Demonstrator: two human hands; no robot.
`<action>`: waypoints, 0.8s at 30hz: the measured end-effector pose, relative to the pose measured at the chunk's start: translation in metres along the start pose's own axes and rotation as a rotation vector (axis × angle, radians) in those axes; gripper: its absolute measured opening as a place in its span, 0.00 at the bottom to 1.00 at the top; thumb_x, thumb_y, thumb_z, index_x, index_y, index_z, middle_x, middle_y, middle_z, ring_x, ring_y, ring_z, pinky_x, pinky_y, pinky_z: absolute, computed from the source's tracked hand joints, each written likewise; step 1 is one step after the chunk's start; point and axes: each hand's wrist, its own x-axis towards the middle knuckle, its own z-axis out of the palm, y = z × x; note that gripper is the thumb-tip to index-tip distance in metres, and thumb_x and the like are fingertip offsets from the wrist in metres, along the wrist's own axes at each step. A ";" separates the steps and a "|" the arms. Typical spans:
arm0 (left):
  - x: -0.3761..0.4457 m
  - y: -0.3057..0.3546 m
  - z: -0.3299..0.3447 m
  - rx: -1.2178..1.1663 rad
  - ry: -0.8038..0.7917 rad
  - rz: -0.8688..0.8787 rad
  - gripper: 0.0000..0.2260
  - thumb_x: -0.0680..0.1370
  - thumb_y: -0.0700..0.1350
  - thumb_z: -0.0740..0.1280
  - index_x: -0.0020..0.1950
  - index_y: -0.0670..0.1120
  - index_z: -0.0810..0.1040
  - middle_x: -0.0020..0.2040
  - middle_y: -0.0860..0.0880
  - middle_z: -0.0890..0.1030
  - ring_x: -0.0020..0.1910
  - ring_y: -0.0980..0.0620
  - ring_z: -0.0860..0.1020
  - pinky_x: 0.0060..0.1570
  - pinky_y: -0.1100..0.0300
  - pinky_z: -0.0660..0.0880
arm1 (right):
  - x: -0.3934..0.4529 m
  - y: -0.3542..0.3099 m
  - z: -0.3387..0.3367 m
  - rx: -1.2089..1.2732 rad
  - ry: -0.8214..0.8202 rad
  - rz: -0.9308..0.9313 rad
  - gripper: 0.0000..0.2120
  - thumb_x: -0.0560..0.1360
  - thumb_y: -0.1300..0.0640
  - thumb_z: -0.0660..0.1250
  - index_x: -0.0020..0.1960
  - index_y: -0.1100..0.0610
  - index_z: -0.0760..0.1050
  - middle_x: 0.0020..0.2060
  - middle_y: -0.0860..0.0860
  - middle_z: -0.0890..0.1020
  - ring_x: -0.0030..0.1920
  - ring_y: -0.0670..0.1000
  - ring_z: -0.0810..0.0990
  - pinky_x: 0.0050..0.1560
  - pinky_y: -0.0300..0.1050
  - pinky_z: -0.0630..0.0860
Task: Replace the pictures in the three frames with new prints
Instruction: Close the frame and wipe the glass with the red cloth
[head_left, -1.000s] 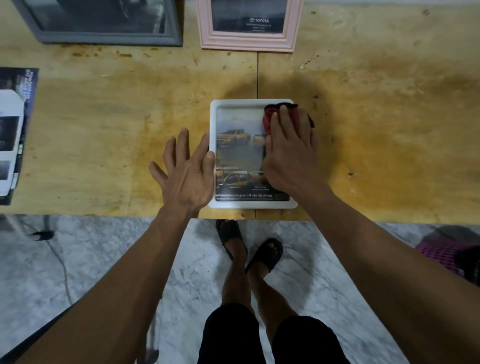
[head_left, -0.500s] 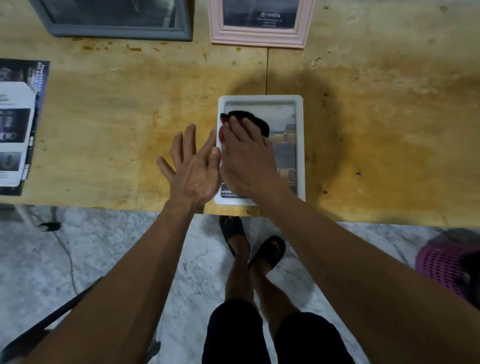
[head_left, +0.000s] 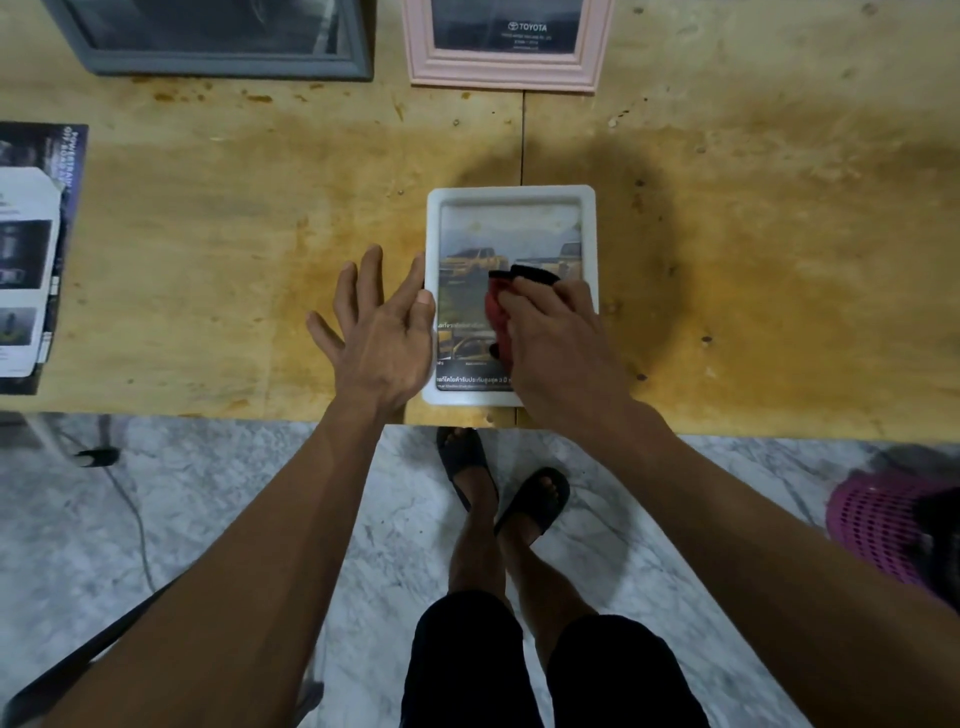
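Observation:
A white frame (head_left: 511, 195) lies flat near the table's front edge, holding a print of yellow pickup trucks (head_left: 475, 260). My right hand (head_left: 558, 343) presses a red and black cloth (head_left: 501, 306) onto the lower right of its glass. My left hand (head_left: 382, 327) rests flat on the table with fingers spread, its thumb against the frame's left edge. A grey frame (head_left: 218, 65) and a pink frame (head_left: 506, 70) with a dark Toyota print lie at the far edge.
A stack of printed brochures (head_left: 31, 260) lies at the table's left edge. The wooden table (head_left: 753, 234) is stained. A purple basket (head_left: 883, 525) stands on the marble floor at right. My sandalled feet are below the table edge.
My right hand has slid the cloth across the glass, from the top right to the top left, then down to the lower right. My left hand has stayed at the frame's left edge.

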 end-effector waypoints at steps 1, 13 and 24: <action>0.000 0.000 0.000 -0.003 0.001 -0.001 0.20 0.85 0.60 0.48 0.77 0.67 0.60 0.82 0.56 0.45 0.80 0.52 0.38 0.71 0.32 0.33 | 0.002 -0.008 -0.005 0.083 -0.033 0.024 0.21 0.78 0.53 0.54 0.66 0.57 0.74 0.65 0.52 0.76 0.61 0.58 0.68 0.60 0.50 0.68; -0.005 0.008 0.011 0.055 0.080 -0.029 0.21 0.85 0.58 0.45 0.79 0.64 0.56 0.82 0.54 0.47 0.81 0.49 0.40 0.72 0.30 0.37 | -0.050 -0.015 0.017 -0.097 -0.091 -0.136 0.18 0.77 0.52 0.63 0.66 0.55 0.73 0.70 0.51 0.72 0.72 0.57 0.65 0.65 0.56 0.69; -0.009 0.019 0.019 0.093 0.134 -0.061 0.22 0.85 0.57 0.43 0.80 0.59 0.56 0.82 0.51 0.50 0.81 0.45 0.42 0.70 0.26 0.40 | -0.055 0.026 -0.024 -0.057 -0.166 -0.193 0.16 0.75 0.59 0.56 0.58 0.57 0.77 0.57 0.52 0.79 0.59 0.57 0.72 0.58 0.53 0.73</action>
